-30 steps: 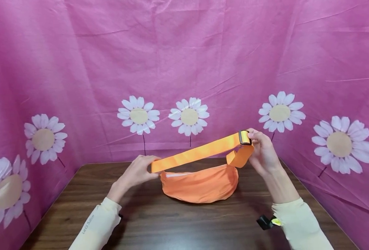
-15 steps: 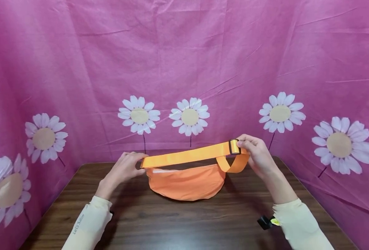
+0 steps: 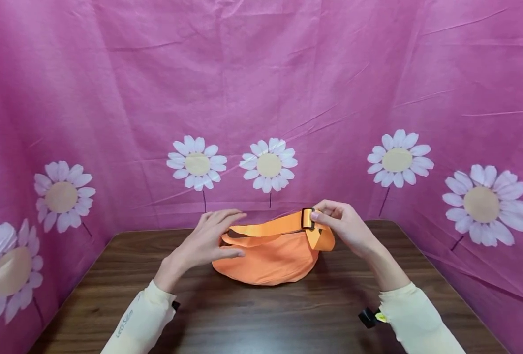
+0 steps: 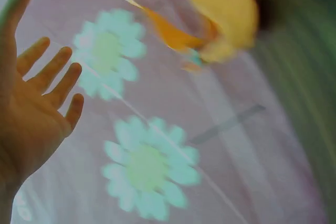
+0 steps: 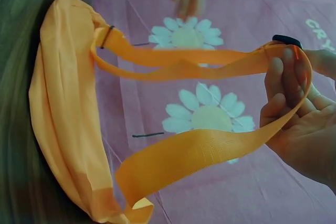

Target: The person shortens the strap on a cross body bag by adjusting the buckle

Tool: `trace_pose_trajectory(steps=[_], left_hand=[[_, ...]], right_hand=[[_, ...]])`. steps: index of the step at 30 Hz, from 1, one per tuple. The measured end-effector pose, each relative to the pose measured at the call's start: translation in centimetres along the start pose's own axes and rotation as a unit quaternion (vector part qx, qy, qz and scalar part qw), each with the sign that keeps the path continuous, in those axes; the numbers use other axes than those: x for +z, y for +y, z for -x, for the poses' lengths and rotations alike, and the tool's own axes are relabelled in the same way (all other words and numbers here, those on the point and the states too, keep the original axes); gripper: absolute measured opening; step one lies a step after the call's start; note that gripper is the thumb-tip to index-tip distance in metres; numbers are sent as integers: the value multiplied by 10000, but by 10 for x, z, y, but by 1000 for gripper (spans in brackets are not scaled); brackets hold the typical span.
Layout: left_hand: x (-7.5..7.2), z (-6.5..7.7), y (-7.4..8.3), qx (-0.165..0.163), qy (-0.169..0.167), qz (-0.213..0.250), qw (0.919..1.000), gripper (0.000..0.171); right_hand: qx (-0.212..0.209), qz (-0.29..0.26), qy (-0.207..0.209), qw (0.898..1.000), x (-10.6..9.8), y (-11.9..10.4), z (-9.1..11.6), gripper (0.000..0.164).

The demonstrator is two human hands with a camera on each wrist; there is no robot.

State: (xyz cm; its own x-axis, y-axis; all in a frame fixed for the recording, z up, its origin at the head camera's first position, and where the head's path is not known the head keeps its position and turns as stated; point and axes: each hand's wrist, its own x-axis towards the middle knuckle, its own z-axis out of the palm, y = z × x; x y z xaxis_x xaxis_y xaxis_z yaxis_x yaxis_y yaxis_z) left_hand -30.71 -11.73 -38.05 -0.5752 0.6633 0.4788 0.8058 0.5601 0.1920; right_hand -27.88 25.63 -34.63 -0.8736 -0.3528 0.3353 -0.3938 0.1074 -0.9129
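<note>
Orange waist bag sits near the far edge of the wood-grain table, tabletop extending before it and to either side. We cannot see its contents. We find the left hand released, fingers spread at the bag's left end; the right hand pinches the orange strap at its black slide buckle.

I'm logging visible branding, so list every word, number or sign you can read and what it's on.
"Let's Slim", on the left sleeve; small, so the second word is uncertain.
"CRY", on the pink cloth, at the right wrist view's edge; more may be cut off.
Yellow label at the right wrist: too small to read.
Bag and strap: no readable text.
</note>
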Motion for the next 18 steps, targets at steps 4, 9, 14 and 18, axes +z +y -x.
trace_pose_trajectory(steps=[4,9,14,18], left_hand=[[-2,-14,30,349,415,34,9985,75],[14,-29,62,767,1156,-84,9903,64],[29,-33,77,827,1404,-181,9865,63],[32,-32,76,856,1501,-20,9850,60]], right_hand=[[95,281,-143,9995,12,1,-2,19],[135,332,-632,9974,27,2,-2,16],[91,291,-1062,9939,40,2,-3,13],[46,172,-1228,9923,46,2,-4,11]])
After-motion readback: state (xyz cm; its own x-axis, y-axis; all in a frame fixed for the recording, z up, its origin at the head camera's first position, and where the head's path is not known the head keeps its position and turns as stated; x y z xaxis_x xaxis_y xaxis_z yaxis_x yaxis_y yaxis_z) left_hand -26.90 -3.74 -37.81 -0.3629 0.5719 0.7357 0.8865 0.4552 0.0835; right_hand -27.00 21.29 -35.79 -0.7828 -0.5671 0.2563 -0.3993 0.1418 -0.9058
